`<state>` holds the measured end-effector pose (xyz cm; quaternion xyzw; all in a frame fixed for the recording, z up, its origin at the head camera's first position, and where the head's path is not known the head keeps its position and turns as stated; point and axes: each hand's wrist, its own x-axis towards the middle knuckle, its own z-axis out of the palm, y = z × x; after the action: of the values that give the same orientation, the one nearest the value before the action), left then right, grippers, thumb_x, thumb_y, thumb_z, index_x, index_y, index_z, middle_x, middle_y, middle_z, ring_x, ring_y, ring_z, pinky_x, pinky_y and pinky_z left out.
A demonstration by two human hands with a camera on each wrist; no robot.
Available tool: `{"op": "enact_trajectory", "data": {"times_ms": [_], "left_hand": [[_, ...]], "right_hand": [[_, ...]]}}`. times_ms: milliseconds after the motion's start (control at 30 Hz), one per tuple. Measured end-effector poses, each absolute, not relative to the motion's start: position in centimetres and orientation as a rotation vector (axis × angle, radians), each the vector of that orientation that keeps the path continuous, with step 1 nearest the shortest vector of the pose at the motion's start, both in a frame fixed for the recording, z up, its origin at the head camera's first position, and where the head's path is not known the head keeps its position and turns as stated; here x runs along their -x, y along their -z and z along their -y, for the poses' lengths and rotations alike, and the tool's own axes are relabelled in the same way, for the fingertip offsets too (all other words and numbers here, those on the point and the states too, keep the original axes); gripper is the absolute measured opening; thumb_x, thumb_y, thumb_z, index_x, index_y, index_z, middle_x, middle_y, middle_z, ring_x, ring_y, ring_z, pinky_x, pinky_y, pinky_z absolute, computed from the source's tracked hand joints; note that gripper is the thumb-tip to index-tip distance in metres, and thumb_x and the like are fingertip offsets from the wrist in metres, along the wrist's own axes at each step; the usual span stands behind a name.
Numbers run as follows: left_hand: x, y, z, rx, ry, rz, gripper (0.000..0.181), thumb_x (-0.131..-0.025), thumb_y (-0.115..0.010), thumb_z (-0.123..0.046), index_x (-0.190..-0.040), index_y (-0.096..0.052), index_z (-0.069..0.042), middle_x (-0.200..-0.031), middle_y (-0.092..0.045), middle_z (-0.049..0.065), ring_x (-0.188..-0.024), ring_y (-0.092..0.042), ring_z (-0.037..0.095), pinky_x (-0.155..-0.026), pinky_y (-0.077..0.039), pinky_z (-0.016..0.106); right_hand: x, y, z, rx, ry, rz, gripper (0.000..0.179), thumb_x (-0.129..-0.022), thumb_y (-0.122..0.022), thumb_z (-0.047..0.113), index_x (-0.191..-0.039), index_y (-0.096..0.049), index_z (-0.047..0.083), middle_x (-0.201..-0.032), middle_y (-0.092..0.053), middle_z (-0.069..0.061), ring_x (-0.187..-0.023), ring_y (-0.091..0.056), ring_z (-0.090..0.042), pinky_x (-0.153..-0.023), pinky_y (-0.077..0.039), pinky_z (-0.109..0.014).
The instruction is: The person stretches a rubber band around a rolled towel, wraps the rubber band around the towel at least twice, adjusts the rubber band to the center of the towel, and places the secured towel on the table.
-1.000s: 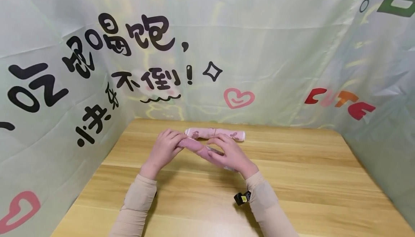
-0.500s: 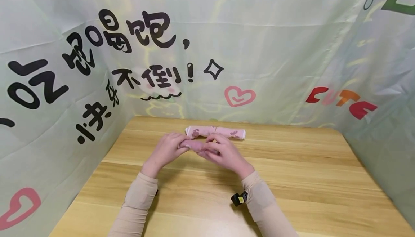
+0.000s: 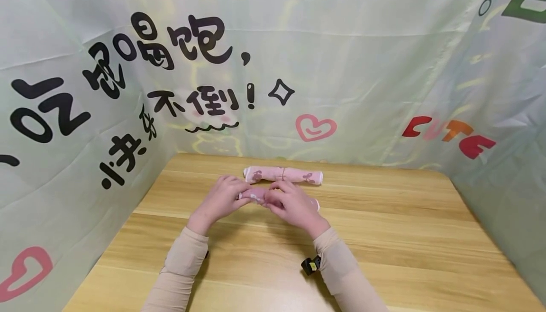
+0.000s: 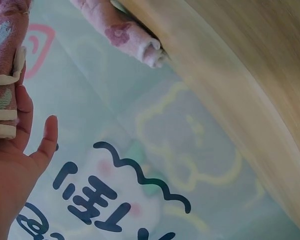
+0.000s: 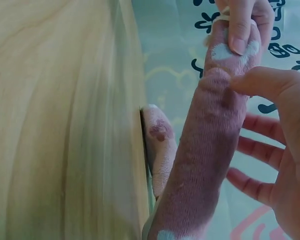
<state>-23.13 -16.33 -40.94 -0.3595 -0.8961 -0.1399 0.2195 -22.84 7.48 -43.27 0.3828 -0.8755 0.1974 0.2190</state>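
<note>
A rolled pink towel [image 3: 256, 194] with pale patches is held between both hands. My left hand [image 3: 219, 200] grips its left end; in the right wrist view that thumb lies along the roll [image 5: 199, 155]. White edging shows around this end in the left wrist view, where the roll [image 4: 1, 65] stands at the left border. My right hand [image 3: 295, 207] holds the roll near its middle, thumb pressed on top at a narrow crease and fingers along the far side. Much of the right half is hidden behind this hand in the head view, with only its tip showing.
Behind the hands lies a second rolled pink towel [image 3: 294, 175] with darker prints and a thin tie round its middle. The wooden table [image 3: 405, 236] meets printed cloth walls [image 3: 367, 84] at the back and both sides.
The held roll has gone from slanting down to the right to nearly level, and has turned so its pale patches show. My right hand has shifted slightly left, its fingers closer in.
</note>
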Motion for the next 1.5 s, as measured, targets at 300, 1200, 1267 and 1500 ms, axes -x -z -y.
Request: {"op": "enact_trajectory", "data": {"times_ms": [300, 1200, 1267, 1500], "left_hand": [[22.9, 40.7, 16.3, 1.023, 0.384, 2.477, 0.012, -0.085, -0.074, -0.028, -0.089, -0.072, -0.017, -0.093, -0.075, -0.002, -0.093, -0.063, 0.019, -0.093, -0.045, 0.045], [23.1, 40.8, 15.5, 0.913, 0.256, 2.334, 0.044, -0.080, -0.079, -0.034, -0.119, -0.067, -0.018, -0.117, -0.067, 0.005, -0.108, -0.059, 0.027, -0.095, -0.045, 0.051], [23.2, 41.0, 15.3, 0.928, 0.238, 2.321, 0.046, -0.078, -0.081, -0.034, -0.120, -0.067, -0.020, -0.120, -0.066, 0.004, -0.110, -0.057, 0.028, -0.098, -0.044, 0.050], [23.4, 41.8, 15.0, 0.954, 0.216, 2.270, 0.047, -0.075, -0.083, -0.031, -0.118, -0.066, -0.022, -0.123, -0.065, 0.002, -0.111, -0.057, 0.028, -0.098, -0.042, 0.052]], "right_hand": [[22.5, 43.6, -7.2, -1.001, -0.460, 2.538, 0.015, -0.085, -0.073, 0.034, -0.086, -0.060, 0.026, -0.120, -0.063, -0.001, -0.113, -0.055, -0.019, -0.088, -0.051, -0.048], [23.2, 44.2, -7.5, -0.907, -0.581, 2.537, 0.030, -0.083, -0.067, 0.016, -0.109, -0.053, 0.016, -0.080, -0.050, 0.007, -0.064, -0.043, -0.006, -0.057, -0.038, -0.020], [23.3, 44.1, -7.6, -0.890, -0.626, 2.555, 0.031, -0.084, -0.065, 0.015, -0.111, -0.052, 0.015, -0.080, -0.051, 0.007, -0.064, -0.044, -0.006, -0.057, -0.038, -0.020], [23.3, 43.8, -7.7, -0.858, -0.759, 2.627, 0.032, -0.087, -0.062, 0.015, -0.116, -0.050, 0.015, -0.085, -0.054, 0.005, -0.067, -0.047, -0.009, -0.059, -0.042, -0.023]]}}
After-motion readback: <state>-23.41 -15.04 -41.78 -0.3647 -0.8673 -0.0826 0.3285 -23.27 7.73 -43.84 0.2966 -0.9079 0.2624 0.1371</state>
